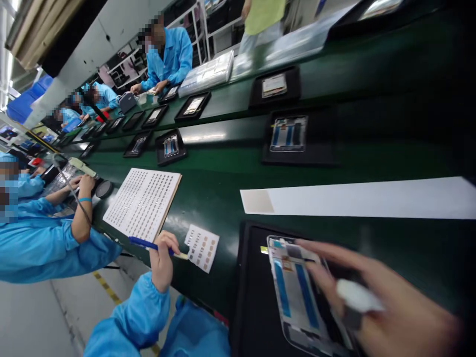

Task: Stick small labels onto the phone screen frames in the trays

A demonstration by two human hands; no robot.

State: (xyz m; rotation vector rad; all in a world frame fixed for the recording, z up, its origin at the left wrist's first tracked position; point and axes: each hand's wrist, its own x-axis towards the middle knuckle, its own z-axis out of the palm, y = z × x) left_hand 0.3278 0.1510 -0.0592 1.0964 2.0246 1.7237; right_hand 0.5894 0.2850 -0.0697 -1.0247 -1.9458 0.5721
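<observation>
My left hand (163, 260) is closed round a blue-handled tool (143, 243). The tool's pale tip touches a small white sheet of tan stickers (202, 247) on the green belt. My right hand (375, 302) is blurred and wears a white finger cot. It reaches in from the right with fingers stretched out over a phone frame (293, 292) with blue strips. The frame lies in a black tray (253, 297) in front of me, and the fingertips rest on its upper part.
A larger sticker sheet (143, 202) lies beyond my left hand. A long white paper strip (372, 197) crosses the belt (219, 198). More black trays with phone frames (300, 135) (170, 147) sit farther along. People in blue coats (37, 243) work at the left and far end.
</observation>
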